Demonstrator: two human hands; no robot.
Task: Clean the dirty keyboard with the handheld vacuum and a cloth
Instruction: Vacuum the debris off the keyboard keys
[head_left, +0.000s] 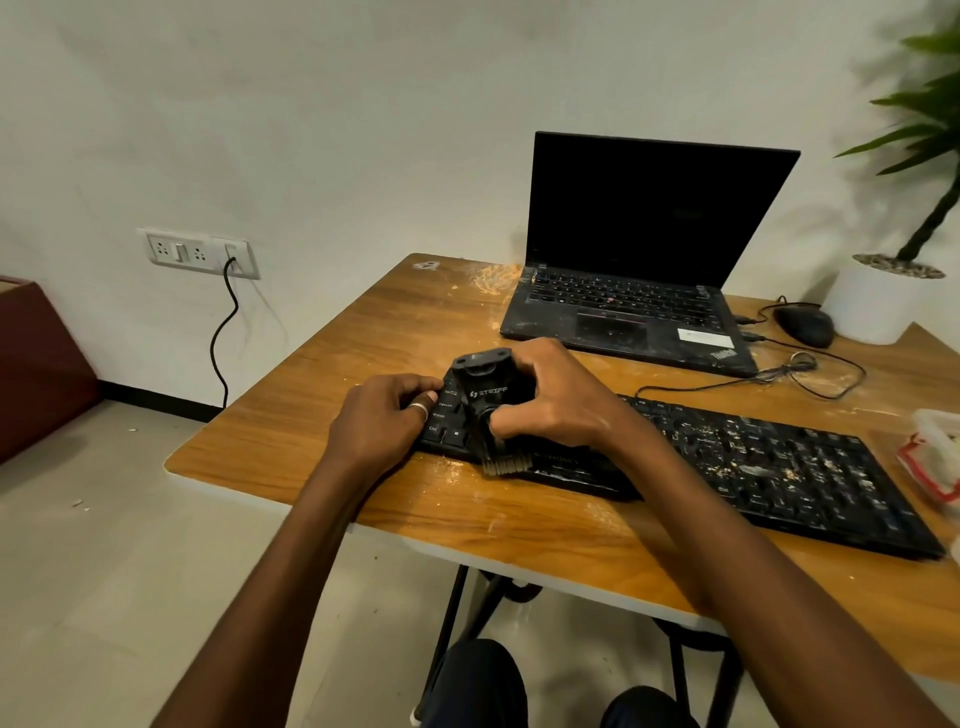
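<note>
The handheld vacuum (485, 395) stands nozzle-down over the left part of the keyboard (779, 467). Its brush head (506, 464) rests at the keyboard's front edge with the bristles touching it. The right grip (550, 400) is clenched round the vacuum's body, fingers curled low near the nozzle, probably so the brush can be steered closely along the key rows. The left grip (384, 415) clasps the keyboard's left end with fingers curled over the outermost keys, seemingly to pin it so brushing does not shove it across the worktop (291, 415). Crumbs and pale dust lie thick on the keyboard's right half, so I judge the cleaning has far to go from the left end. No cloth is in view. Behind the keyboard sits an open laptop (649, 218) with a dark screen. A mouse (805, 325) lies behind the keyboard's right end, and a plastic container (935, 457) sits just off that end
</note>
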